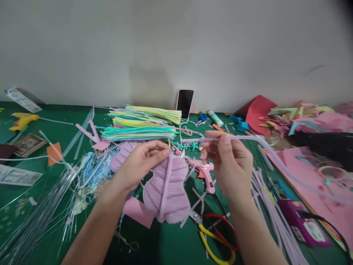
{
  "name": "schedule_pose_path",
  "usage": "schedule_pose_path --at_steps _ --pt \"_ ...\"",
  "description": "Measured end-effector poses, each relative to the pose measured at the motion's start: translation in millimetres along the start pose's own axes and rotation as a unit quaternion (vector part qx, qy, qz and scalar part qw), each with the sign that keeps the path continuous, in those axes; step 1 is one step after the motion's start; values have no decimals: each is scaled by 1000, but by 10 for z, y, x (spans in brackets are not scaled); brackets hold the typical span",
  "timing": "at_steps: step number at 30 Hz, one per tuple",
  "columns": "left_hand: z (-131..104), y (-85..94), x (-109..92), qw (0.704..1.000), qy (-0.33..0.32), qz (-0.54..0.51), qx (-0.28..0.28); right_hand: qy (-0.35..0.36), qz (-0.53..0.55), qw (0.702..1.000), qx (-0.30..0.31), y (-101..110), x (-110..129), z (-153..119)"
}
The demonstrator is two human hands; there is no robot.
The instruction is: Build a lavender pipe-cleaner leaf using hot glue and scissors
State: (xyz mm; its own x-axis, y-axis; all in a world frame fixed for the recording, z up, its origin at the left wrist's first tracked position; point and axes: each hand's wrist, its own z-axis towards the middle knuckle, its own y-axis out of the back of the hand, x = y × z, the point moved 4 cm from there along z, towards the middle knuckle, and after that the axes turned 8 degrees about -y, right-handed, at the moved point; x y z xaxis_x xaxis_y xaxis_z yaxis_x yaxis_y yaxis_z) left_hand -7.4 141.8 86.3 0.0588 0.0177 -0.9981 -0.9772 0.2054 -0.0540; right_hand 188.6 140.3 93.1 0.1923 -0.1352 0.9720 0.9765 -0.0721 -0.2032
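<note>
My left hand (147,158) pinches the top edge of a lilac wing-shaped piece (176,187) covered in fuzzy strips, with one thicker strip running down its middle. A second lilac piece (124,154) lies behind that wrist. In my right hand (230,156), thumb and fingers are closed on a long lilac pipe cleaner (256,139); its short end points left above the wing piece, and its long end curves away to the right. Below and between the hands lies a pink glue gun (206,173). Scissors (205,235) with red and yellow handles rest near my right forearm.
Bundles of coloured pipe cleaners (140,132) lie at the back, before a phone (185,103) against the wall. Metallic stems (41,213) and a yellow glue gun (23,120) are left. Lilac pipe cleaners (273,217), a purple device (303,224) and pink paper (298,176) are right.
</note>
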Motion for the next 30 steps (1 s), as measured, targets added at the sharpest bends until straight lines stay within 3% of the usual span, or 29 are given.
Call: schedule_pose_path --at_steps 5,11,16,30 --pt "-5 -4 2 1000 20 -7 19 -19 -37 998 -37 10 -82 -62" --pt "1 -14 25 998 2 -18 53 -82 41 995 -40 5 -258 -148" --pt "5 -25 21 998 -16 0 62 -88 74 992 -45 -4 -349 -196" --pt "5 -14 10 998 -22 42 43 -109 73 989 -63 -19 -460 -295"
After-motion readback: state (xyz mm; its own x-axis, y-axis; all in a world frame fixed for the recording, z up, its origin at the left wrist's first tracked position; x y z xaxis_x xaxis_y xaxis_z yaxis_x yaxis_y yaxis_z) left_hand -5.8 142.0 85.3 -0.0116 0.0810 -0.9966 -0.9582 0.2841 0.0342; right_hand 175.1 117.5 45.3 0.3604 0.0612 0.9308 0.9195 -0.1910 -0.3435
